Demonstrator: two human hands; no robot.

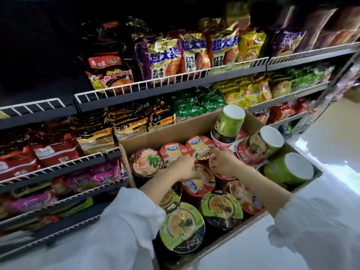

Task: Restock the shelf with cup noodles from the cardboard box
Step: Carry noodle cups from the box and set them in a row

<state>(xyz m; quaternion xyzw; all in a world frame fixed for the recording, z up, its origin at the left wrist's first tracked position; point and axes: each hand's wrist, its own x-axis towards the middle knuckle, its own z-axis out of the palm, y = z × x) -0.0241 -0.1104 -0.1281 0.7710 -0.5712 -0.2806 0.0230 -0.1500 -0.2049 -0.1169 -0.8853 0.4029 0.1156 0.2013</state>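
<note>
Both my hands reach into the box (140,140): left hand (183,168) and right hand (224,162) rest on red cups (198,182), fingers curled; actual grip unclear.

A shop aisle, plainly a grocery or convenience store. Tiered dark shelves (136,94) with white wire front rails (171,78), packed tight with bagged instant noodles (161,57) in rows by brand. Open cardboard box (175,129) of cup noodles (183,227) on the pale floor (331,145) beside the shelving.
</note>
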